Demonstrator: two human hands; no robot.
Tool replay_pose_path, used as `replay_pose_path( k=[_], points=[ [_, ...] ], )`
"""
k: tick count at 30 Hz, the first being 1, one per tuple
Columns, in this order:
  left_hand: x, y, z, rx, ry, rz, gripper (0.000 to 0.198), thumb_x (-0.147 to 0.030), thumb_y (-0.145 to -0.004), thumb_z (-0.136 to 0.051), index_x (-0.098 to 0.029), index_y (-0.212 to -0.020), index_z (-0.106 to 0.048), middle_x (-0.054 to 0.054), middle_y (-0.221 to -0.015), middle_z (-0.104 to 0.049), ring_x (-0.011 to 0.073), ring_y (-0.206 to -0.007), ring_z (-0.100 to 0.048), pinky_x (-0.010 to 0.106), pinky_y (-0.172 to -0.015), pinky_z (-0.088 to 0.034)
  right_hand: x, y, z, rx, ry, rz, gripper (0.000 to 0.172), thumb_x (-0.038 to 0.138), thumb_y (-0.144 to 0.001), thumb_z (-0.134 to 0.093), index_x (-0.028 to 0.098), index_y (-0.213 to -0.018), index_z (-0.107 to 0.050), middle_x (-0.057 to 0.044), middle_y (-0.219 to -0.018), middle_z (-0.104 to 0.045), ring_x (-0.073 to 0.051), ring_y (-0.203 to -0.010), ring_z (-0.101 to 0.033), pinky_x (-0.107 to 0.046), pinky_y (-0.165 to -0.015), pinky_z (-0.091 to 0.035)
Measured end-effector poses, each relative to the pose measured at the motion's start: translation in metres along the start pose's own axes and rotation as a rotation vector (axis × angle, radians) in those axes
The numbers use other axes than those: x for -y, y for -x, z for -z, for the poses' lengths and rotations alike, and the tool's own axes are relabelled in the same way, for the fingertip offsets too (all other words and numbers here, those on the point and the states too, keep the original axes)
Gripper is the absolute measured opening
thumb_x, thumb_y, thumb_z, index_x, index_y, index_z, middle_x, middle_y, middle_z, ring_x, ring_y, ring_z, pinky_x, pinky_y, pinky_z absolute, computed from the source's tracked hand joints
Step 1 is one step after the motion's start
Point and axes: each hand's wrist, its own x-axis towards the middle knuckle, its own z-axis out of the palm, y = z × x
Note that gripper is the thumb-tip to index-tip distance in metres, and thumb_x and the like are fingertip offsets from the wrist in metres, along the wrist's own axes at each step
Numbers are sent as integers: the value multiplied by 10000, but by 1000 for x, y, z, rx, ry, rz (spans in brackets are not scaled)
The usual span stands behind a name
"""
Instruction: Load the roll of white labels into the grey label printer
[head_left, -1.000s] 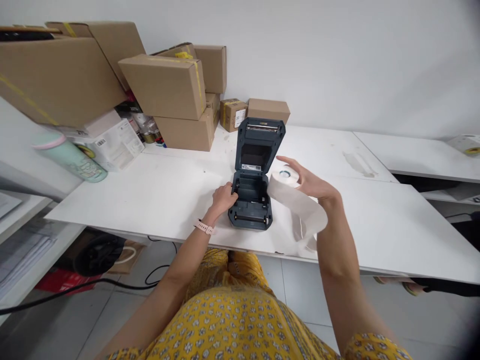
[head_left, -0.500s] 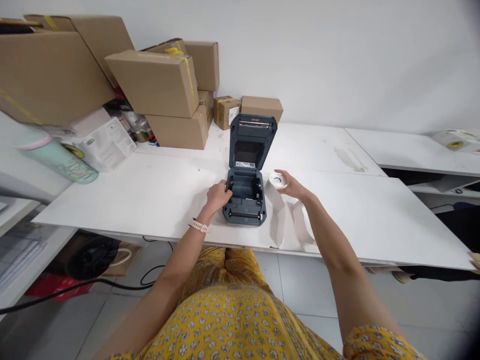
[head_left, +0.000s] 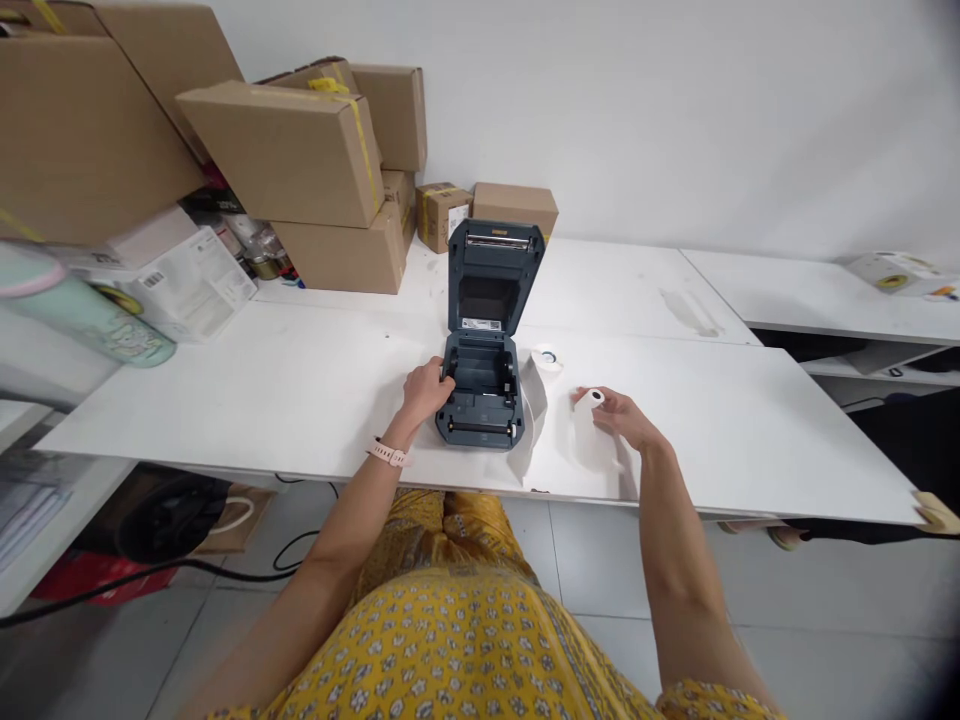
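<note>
A dark grey label printer (head_left: 484,385) stands on the white table (head_left: 750,430) with its lid raised. My left hand (head_left: 426,388) grips its left side, fingers curled over the edge. A white paper roll (head_left: 546,358) lies on the table just right of the printer. A loose strip of paper (head_left: 534,425) runs from it toward the table's front edge and loops back to the right. My right hand (head_left: 621,414) pinches the curled end of that strip (head_left: 592,398) just above the table.
Stacked cardboard boxes (head_left: 300,160) fill the back left of the table, with two small boxes (head_left: 514,205) behind the printer. A mint bottle (head_left: 82,315) and a white carton (head_left: 187,285) sit at the left. A second white table (head_left: 825,295) adjoins at the right.
My right hand set the paper roll down beside the printer, then moved right and nearer to me, taking hold of the strip's curled end. My left hand stayed on the printer.
</note>
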Motion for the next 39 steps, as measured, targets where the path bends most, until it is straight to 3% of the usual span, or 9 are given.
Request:
replay_pose_path(
  k=[3, 7, 9, 13, 16, 22, 30, 35, 39],
  points=[
    [-1, 1, 0, 5, -8, 10, 452, -207, -874, -489, -177, -1312, -597, 119, -1063, -767, 310, -1082, -693, 373, -887, -498, 29, 9, -13, 71, -113, 17, 459, 557, -722, -793, 241, -1047, -717, -122, -1088, -776, -327, -979, -728, -420, -713, -596],
    [-1, 3, 1, -8, 22, 5, 467, -208, -869, -482, -171, -1319, -599, 132, -1100, -758, 322, -1102, -682, 383, -878, -489, 92, 5, -35, 306, -134, 276, 494, 582, -858, -681, 251, -1223, -660, -111, -1238, -724, -303, -1112, -698, -397, -861, -574],
    [1, 4, -1, -14, 81, 10, 465, -210, -859, -491, -176, -1308, -609, 116, -1062, -758, 310, -1061, -688, 377, -854, -487, 125, -8, -59, 434, 66, 389, 466, 515, -922, -629, 239, -1298, -628, -97, -1280, -711, -276, -1120, -696, -385, -934, -548],
    [8, 6, -10, -32, 290, 53, 445, -273, -868, -504, -209, -1295, -612, 59, -948, -733, 249, -919, -685, 337, -772, -480, 162, -46, -120, 485, 808, 460, 446, 285, -971, -572, 150, -1396, -564, -162, -1267, -718, -327, -1152, -683, -436, -997, -489],
    [12, 6, -18, -86, 424, 71, 424, -306, -856, -532, -210, -1261, -618, 74, -1061, -709, 229, -910, -667, 334, -778, -483, 162, -66, -152, 561, 1153, 443, 413, 206, -958, -578, 106, -1358, -598, -207, -1196, -742, -372, -1158, -679, -474, -1023, -448],
    [15, 2, -29, -92, 689, 53, 391, -260, -812, -585, -191, -1197, -593, 96, -1231, -685, 213, -930, -660, 343, -829, -500, 143, -69, -164, 639, 1187, 474, 326, 245, -958, -600, 155, -1257, -694, -165, -1070, -782, -333, -1077, -705, -441, -1024, -452],
    [18, 0, -37, -99, 839, 75, 387, -255, -785, -621, -202, -1167, -583, 101, -1241, -687, 226, -1003, -664, 343, -850, -509, 110, -30, -151, 471, 862, 673, 400, 208, -1037, -410, 208, -1362, -643, -117, -1475, -609, -279, -1331, -592, -496, -1106, -467],
    [20, -2, -42, -91, 892, 80, 388, -262, -787, -618, -206, -1168, -569, 102, -1238, -686, 219, -1006, -660, 329, -844, -507, 97, 4, -151, 338, 725, 662, 418, 234, -1058, -370, 208, -1404, -603, -121, -1463, -617, -276, -1314, -588, -519, -1076, -508],
    [21, -4, -45, -87, 942, 82, 397, -266, -779, -635, -204, -1165, -567, 105, -1234, -682, 211, -999, -661, 320, -830, -513, 96, 13, -153, 328, 720, 648, 399, 246, -1071, -353, 246, -1366, -622, -92, -1474, -613, -250, -1347, -584, -547, -1172, -428]
  ],
)
